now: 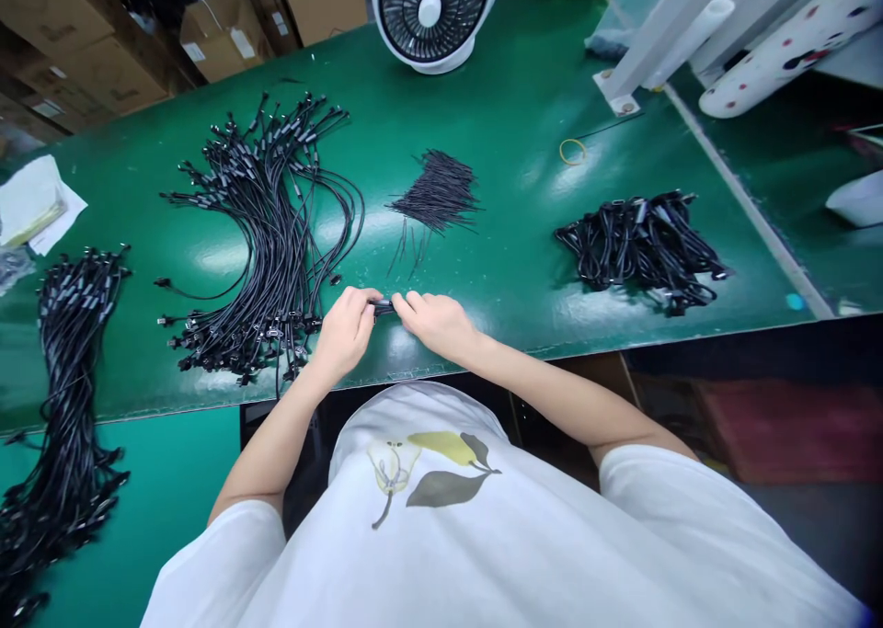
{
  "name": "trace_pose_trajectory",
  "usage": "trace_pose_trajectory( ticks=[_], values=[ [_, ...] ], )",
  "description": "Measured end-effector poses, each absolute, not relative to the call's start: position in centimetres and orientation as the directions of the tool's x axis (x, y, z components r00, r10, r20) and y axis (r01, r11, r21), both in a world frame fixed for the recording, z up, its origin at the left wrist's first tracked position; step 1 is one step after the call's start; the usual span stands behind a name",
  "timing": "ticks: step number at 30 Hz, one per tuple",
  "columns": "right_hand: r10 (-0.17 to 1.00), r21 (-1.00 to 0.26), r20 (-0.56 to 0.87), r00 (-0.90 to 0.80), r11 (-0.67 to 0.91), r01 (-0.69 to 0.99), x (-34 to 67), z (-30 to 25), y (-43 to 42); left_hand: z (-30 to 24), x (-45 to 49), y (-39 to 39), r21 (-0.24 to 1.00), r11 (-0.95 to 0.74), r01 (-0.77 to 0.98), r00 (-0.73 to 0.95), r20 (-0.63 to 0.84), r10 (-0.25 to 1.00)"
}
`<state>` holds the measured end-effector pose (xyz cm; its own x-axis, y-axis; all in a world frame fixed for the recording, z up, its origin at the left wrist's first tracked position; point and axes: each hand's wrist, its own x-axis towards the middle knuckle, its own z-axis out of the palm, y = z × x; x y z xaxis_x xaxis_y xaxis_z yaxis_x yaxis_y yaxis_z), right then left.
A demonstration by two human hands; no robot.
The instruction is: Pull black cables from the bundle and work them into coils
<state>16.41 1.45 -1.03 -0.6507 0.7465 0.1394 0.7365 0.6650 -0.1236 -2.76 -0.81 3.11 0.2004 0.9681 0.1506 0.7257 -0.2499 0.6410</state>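
Between my two hands, close to the table's front edge, is a short folded black cable (383,307). My left hand (347,326) pinches its left end, and my right hand (434,323) has its fingers closed on the right end. Fingers cover most of the cable. Just left of my left hand spreads a large pile of loose black cables (272,233) with plugs at both ends. Beyond my hands lies a heap of thin black twist ties (440,191), with a few strays in front of it. To the right sits a pile of folded cables (638,246).
A white fan (431,12) stands at the back of the green table (510,251). Another cable bundle (75,334) hangs over the edge at far left, near white paper (41,205). A yellow rubber band (572,153) and a metal post (648,49) are at back right.
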Motion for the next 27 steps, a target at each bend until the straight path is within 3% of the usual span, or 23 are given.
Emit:
trace_pose_trajectory(
  ticks=[3, 6, 12, 15, 21, 24, 27],
  values=[
    [0.687, -0.096, 0.201, -0.698, 0.723, 0.684, 16.9, -0.7, 2.1, 3.0, -2.5, -0.3, 0.806, 0.023, 0.591, 0.047, -0.062, 0.997],
    [0.633, -0.105, 0.233, -0.738, 0.771, 0.629, 17.3, -0.6, 2.3, 2.3, -2.6, 0.3, 0.926, 0.254, 0.279, -0.009, -0.262, 0.965],
    [0.660, -0.218, 0.196, -0.725, 0.750, 0.624, 17.4, -1.6, 1.4, 0.8, -1.7, -0.1, 0.910, 0.374, -0.179, 0.054, -0.370, 0.927],
    [0.699, -0.182, 0.185, -0.691, 0.715, 0.675, 17.1, -2.1, 1.0, 0.2, -0.6, -0.5, 0.873, 0.383, -0.302, 0.000, -0.402, 0.916],
    [0.756, -0.185, 0.142, -0.639, 0.654, 0.733, 16.6, -3.2, 0.6, -1.4, 1.2, -0.2, 0.897, 0.330, -0.295, -0.156, -0.386, 0.909],
    [0.797, -0.250, 0.121, -0.592, 0.601, 0.759, 18.6, -4.1, 1.4, -1.6, 1.1, -0.9, 0.936, 0.328, -0.125, -0.113, -0.342, 0.933],
    [0.941, -0.295, 0.147, -0.306, 0.337, 0.894, 24.7, -4.4, 3.9, -1.7, -0.9, -2.0, 0.953, 0.271, 0.135, -0.086, -0.261, 0.961]
  ],
)
